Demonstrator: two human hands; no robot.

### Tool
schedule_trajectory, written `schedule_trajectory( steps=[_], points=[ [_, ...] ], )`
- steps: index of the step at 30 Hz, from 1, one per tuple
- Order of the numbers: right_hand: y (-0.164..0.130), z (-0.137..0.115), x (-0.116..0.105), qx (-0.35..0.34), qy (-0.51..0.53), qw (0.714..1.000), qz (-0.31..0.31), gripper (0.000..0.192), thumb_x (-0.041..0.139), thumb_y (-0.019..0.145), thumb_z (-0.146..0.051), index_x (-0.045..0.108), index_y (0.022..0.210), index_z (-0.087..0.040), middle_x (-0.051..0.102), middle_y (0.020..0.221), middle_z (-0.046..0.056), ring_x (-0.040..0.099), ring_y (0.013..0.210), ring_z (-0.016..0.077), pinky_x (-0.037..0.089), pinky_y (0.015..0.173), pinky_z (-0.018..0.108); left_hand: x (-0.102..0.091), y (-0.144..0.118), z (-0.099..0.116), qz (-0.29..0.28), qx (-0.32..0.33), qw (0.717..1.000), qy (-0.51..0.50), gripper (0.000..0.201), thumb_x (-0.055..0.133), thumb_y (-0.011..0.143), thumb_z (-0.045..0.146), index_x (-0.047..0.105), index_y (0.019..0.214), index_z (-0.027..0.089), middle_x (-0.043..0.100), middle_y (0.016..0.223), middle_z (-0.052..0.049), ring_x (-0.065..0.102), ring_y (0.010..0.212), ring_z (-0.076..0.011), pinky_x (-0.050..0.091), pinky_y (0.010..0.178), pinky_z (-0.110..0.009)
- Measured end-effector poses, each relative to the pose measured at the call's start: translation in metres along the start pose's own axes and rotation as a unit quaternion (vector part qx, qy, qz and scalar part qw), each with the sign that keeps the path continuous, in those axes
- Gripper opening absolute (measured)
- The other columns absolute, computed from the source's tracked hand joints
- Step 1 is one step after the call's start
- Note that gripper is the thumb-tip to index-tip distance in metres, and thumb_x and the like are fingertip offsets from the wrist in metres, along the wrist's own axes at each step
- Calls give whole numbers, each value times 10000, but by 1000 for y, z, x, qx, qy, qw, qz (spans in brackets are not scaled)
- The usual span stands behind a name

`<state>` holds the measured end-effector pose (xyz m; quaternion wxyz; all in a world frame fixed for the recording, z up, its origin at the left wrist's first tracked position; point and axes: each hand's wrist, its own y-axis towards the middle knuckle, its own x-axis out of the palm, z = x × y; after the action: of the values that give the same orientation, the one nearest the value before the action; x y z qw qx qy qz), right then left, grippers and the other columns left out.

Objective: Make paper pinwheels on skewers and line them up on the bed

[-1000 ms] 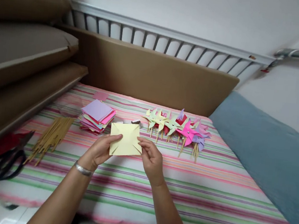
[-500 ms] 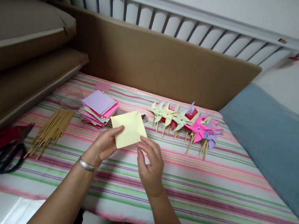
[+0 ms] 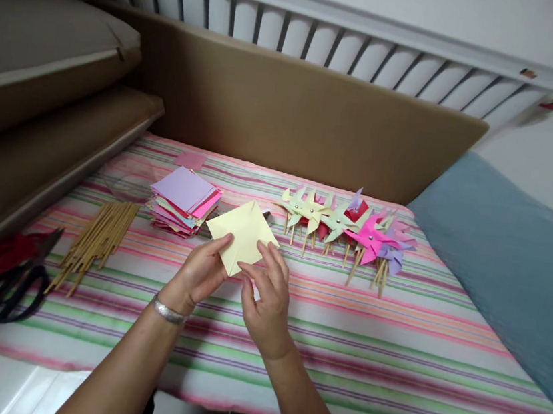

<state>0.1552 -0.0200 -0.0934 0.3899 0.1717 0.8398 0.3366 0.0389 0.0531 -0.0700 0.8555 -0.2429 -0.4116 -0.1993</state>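
Observation:
A square sheet of pale yellow paper (image 3: 246, 230), with crease lines running toward its corners, is held up over the striped cloth. My left hand (image 3: 202, 272) grips its lower left edge, thumb on top and the fingers underneath. On the sheet's lower right edge rest the fingertips of my right hand (image 3: 268, 297); its thumb stands apart, below the paper. Just left of the sheet is a stack of coloured paper squares (image 3: 184, 196), lilac on top. A small object behind the sheet is mostly hidden.
Finished paper pinwheels (image 3: 345, 225) on sticks lie to the right. At left are a bundle of wooden sticks (image 3: 99, 235) and black-handled scissors (image 3: 9, 288) beside red material. A brown board (image 3: 288, 114) stands along the back, with stacked cushions (image 3: 48, 51) on the left.
The yellow sheet has turned slightly, one corner now pointing down toward me. My right hand has moved left and up onto the sheet's lower edge; my left hand shifted slightly right.

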Motion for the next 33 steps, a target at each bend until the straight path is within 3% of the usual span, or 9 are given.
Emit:
schedule_trajectory(
  steps=[3, 6, 11, 13, 17, 20, 22, 27, 33],
  points=[
    [0, 3, -1, 40, 34, 998, 21, 296, 485, 796, -69, 611, 1005, -236, 441, 1359, 67, 338, 1302, 262, 319, 1042, 514, 0, 0, 1, -1, 1, 1000, -7, 428, 441, 879, 188, 452, 1292, 75, 660, 1130, -131, 624, 1019, -223, 441, 958, -388],
    [3, 11, -4, 189, 151, 966, 89, 258, 536, 812, -172, 567, 1060, -235, 484, 1320, 82, 436, 1228, 247, 347, 1017, 495, 1, 1, 0, 5, 28, 999, -14, 423, 484, 864, 213, 488, 1274, 110, 648, 1162, -116, 591, 1078, -234, 414, 986, -396],
    [5, 13, 4, 425, 451, 782, 66, 252, 613, 778, -344, 592, 981, -195, 664, 974, 66, 618, 913, 217, 478, 836, 419, 3, 3, -9, -4, 67, 997, -25, 372, 517, 849, 239, 567, 1198, 123, 659, 1147, -100, 561, 1121, -232, 381, 1006, -363],
    [5, 9, 9, 425, 494, 757, 44, 231, 645, 750, -329, 629, 928, -182, 678, 906, 50, 618, 849, 197, 482, 800, 373, 4, 4, -17, -7, 61, 998, -16, 348, 536, 840, 255, 596, 1155, 120, 667, 1125, -101, 567, 1105, -236, 381, 994, -360],
    [8, 16, 4, 383, 397, 832, 67, 174, 619, 772, -318, 649, 881, -186, 670, 804, 20, 595, 754, 170, 473, 723, 322, 4, 6, -30, -18, 48, 998, 21, 310, 594, 806, 276, 618, 1091, 158, 659, 1116, -92, 574, 1073, -224, 403, 949, -360],
    [12, 31, -11, 300, 149, 937, 102, 125, 577, 806, -297, 636, 799, -187, 635, 749, 17, 573, 734, 170, 450, 708, 316, 5, 5, -34, 36, 18, 999, 37, 255, 616, 791, 324, 619, 1017, 208, 653, 1090, -74, 588, 1032, -212, 426, 908, -369],
    [12, 39, -18, 203, -2, 973, 111, 99, 551, 823, -242, 636, 809, -193, 640, 786, 31, 576, 783, 181, 433, 742, 327, 7, 3, -34, 67, -3, 998, 20, 229, 610, 789, 372, 622, 936, 197, 659, 1035, -84, 603, 989, -213, 437, 891, -367],
    [6, 39, -14, 59, -135, 987, 60, 183, 531, 806, -109, 652, 883, -222, 662, 886, 47, 581, 860, 206, 413, 741, 352, 12, -2, -28, -21, -32, 996, -80, 363, 533, 812, 473, 630, 863, 127, 672, 911, -117, 631, 888, -206, 465, 860, -339],
    [3, 47, -8, 5, -62, 996, 62, 278, 506, 786, -46, 666, 897, -244, 626, 1025, 58, 557, 921, 206, 443, 792, 384, 0, 4, -17, -10, -31, 996, -81, 257, 473, 865, 236, 614, 1037, 107, 702, 985, -109, 659, 876, -211, 504, 814, -369]
  ],
)
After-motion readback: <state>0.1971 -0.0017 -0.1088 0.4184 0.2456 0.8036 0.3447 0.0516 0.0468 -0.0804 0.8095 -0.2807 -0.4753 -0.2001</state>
